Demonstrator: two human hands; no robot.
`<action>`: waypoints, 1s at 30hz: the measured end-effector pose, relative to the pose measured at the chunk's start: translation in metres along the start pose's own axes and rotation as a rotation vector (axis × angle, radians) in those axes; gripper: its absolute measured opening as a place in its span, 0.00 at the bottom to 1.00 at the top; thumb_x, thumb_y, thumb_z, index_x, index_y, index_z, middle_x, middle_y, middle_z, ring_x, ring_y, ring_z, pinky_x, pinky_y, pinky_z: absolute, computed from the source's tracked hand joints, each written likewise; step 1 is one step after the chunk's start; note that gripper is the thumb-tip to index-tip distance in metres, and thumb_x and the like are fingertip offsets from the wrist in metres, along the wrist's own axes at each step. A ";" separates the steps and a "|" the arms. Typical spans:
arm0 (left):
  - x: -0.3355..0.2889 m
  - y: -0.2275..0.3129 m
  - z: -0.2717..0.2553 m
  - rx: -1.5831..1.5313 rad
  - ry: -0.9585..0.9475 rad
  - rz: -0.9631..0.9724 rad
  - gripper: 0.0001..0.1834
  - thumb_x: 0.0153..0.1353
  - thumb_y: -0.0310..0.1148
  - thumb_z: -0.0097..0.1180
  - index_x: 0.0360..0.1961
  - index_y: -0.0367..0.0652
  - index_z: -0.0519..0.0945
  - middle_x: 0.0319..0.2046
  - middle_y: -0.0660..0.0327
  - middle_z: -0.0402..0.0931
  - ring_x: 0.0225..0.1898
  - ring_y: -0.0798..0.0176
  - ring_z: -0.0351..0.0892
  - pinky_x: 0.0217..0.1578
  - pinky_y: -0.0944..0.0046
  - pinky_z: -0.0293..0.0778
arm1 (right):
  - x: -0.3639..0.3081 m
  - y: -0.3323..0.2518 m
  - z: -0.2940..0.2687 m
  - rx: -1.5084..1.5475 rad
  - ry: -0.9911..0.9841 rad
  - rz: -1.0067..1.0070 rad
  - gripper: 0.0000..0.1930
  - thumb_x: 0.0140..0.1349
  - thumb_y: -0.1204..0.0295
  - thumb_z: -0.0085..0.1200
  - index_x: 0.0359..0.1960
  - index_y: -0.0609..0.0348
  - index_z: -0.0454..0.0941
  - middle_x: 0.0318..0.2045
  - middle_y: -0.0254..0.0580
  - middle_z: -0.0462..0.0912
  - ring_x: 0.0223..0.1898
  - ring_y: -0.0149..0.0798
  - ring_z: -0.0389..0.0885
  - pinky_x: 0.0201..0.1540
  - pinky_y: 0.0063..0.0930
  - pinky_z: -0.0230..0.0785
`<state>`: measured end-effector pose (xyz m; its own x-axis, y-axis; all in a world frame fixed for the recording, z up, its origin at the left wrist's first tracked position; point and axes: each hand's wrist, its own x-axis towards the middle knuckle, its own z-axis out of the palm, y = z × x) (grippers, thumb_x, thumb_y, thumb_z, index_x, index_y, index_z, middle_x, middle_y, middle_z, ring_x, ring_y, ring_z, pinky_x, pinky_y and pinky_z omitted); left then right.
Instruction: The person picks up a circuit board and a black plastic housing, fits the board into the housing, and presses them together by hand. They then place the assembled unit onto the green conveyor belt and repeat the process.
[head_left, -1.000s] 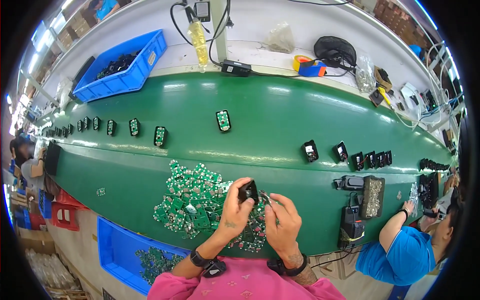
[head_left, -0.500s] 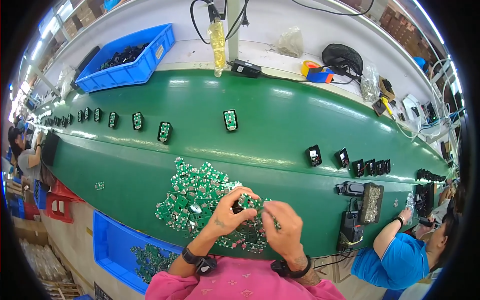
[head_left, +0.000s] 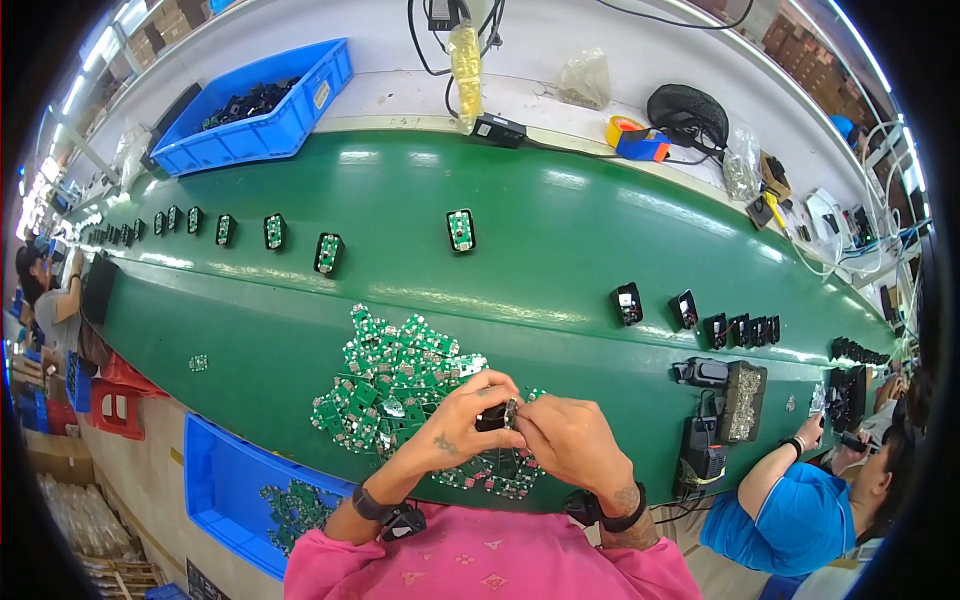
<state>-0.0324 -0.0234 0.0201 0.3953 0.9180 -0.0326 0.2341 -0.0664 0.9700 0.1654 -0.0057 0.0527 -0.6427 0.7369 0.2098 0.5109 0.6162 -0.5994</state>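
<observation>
My left hand (head_left: 468, 424) is closed around a small black housing (head_left: 491, 416), which is tilted on its side. At the housing's right side a circuit board (head_left: 510, 413) shows edge-on. My right hand (head_left: 572, 438) has its thumb and fingers pinched against that board's edge; the fingertips partly hide the contact. Both hands are just above a heap of green circuit boards (head_left: 400, 365) on the green bench, and they cover its right part.
Black housings with boards (head_left: 460, 231) stand in a row toward the far left; other black housings (head_left: 627, 304) line the right. A blue bin (head_left: 235, 150) sits at the back left, another blue bin (head_left: 215, 500) below the bench. A co-worker in blue (head_left: 790, 515) works at right.
The housing has turned in my left hand, so the board's green face no longer shows and the black side does. My right hand has closed in against it.
</observation>
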 end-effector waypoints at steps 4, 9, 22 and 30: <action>-0.003 -0.010 0.011 -0.191 0.128 0.016 0.22 0.51 0.38 0.71 0.44 0.39 0.79 0.52 0.57 0.69 0.52 0.60 0.71 0.53 0.61 0.68 | 0.001 -0.001 0.010 -0.033 0.226 -0.058 0.04 0.59 0.75 0.57 0.29 0.60 0.74 0.19 0.41 0.74 0.20 0.45 0.77 0.23 0.38 0.70; -0.003 -0.011 0.017 -0.251 0.144 0.006 0.24 0.52 0.43 0.70 0.44 0.38 0.79 0.51 0.56 0.71 0.52 0.59 0.72 0.54 0.60 0.67 | -0.005 -0.005 0.029 0.160 0.398 0.020 0.04 0.59 0.78 0.56 0.29 0.60 0.74 0.21 0.41 0.76 0.19 0.43 0.76 0.22 0.34 0.68; -0.014 0.012 0.007 0.125 -0.054 0.040 0.22 0.48 0.38 0.74 0.40 0.38 0.80 0.43 0.57 0.75 0.42 0.59 0.79 0.41 0.61 0.76 | -0.021 0.004 -0.003 0.301 -0.220 0.081 0.08 0.64 0.71 0.50 0.29 0.62 0.74 0.20 0.47 0.75 0.23 0.49 0.79 0.27 0.40 0.71; -0.034 0.008 0.022 -0.052 0.030 0.093 0.16 0.52 0.35 0.66 0.39 0.37 0.79 0.45 0.57 0.75 0.43 0.58 0.79 0.45 0.63 0.75 | -0.049 -0.008 0.032 0.523 0.159 0.122 0.09 0.60 0.77 0.53 0.21 0.62 0.75 0.15 0.39 0.78 0.15 0.37 0.76 0.20 0.30 0.68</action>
<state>-0.0242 -0.0636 0.0231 0.3867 0.9200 0.0643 0.1513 -0.1321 0.9796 0.1741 -0.0554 0.0224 -0.4819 0.8519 0.2050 0.1988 0.3342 -0.9213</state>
